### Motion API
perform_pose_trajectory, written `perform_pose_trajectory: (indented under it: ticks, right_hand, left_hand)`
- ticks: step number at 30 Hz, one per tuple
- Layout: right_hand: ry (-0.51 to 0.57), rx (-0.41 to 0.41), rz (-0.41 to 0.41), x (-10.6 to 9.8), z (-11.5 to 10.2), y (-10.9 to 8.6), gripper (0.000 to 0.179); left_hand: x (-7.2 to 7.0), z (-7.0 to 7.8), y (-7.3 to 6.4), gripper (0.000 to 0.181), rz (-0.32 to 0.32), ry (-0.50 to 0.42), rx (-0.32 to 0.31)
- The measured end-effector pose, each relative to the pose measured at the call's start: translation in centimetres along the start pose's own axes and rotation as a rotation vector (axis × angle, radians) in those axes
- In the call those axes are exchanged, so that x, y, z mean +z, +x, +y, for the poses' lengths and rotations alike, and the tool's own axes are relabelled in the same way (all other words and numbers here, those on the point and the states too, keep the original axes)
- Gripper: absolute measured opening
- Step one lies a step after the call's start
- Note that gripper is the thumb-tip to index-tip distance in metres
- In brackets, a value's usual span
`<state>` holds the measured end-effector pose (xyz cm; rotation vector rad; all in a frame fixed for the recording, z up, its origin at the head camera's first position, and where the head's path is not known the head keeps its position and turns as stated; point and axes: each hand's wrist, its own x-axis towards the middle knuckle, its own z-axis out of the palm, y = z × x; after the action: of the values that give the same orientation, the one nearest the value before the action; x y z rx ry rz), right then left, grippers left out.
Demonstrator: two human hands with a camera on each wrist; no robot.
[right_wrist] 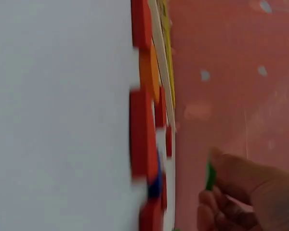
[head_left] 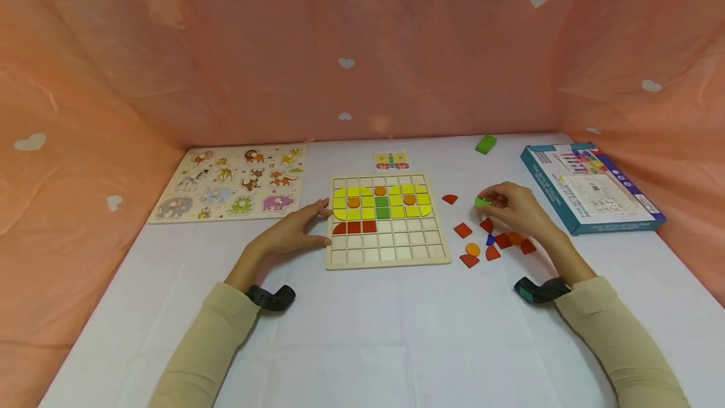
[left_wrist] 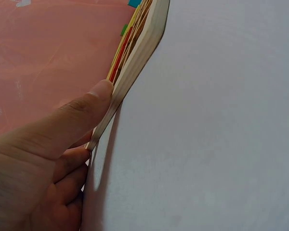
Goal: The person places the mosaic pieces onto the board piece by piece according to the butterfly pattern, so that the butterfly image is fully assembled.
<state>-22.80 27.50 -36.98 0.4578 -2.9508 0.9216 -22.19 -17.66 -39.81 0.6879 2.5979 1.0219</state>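
A wooden grid board [head_left: 391, 255] lies flat on the table, its upper rows filled with yellow, orange and green pieces. Three red pieces [head_left: 354, 227] start a lower row at the left. Along the board's left edge my left hand [head_left: 289, 230] rests thumb and fingertips, spread apart; the thumb [left_wrist: 101, 91] presses that edge in the left wrist view. My right hand [head_left: 518, 206] pinches a small green piece [head_left: 482, 202] between thumb and fingers, above the loose pieces. That green piece [right_wrist: 210, 176] appears nearly edge-on in the right wrist view.
Right of the board lie loose red pieces [head_left: 462, 230], an orange disc [head_left: 472, 249] and a blue triangle [head_left: 490, 240]. Behind them is another green piece [head_left: 485, 144]. A butterfly card [head_left: 391, 161], an animal puzzle [head_left: 232, 181] and a box [head_left: 595, 187] surround the board.
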Motion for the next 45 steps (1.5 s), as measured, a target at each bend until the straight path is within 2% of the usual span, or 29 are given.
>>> perform_pose_trajectory:
  ticks: [3, 10, 14, 19, 25, 35, 45]
  right_hand:
    - [0.023, -0.081, -0.011, 1.3, -2.7, 1.3, 0.032]
    - [0.092, -0.359, -0.048, 5.0, -8.5, 3.6, 0.029]
    - [0.105, -0.439, -0.081, 6.9, -10.5, 4.6, 0.028]
    - [0.052, -0.428, -0.132, 8.7, -11.1, 5.4, 0.028]
    - [0.026, -0.421, -0.189, 9.9, -11.0, 5.6, 0.025]
    - [0.034, -0.416, -0.187, 9.9, -11.2, 5.5, 0.027]
    - [0.024, -0.459, -0.193, 9.9, -11.0, 5.5, 0.023]
  left_hand:
    - [0.0, 0.0, 0.1, 0.068, -0.002, -0.005, -0.001]
    - [0.0, 0.1, 0.1, 0.067, -0.005, 0.008, 0.008]
    - [-0.1, 0.1, 0.1, 0.067, -0.007, 0.015, 0.012]
    - [0.0, 0.1, 0.0, 0.068, -0.002, 0.009, 0.003]
    - [0.1, 0.1, 0.0, 0.068, 0.000, -0.012, -0.018]
    - [0.0, 0.2, 0.1, 0.068, -0.001, -0.017, -0.012]
    - [0.0, 0.1, 0.1, 0.070, -0.003, 0.014, 0.001]
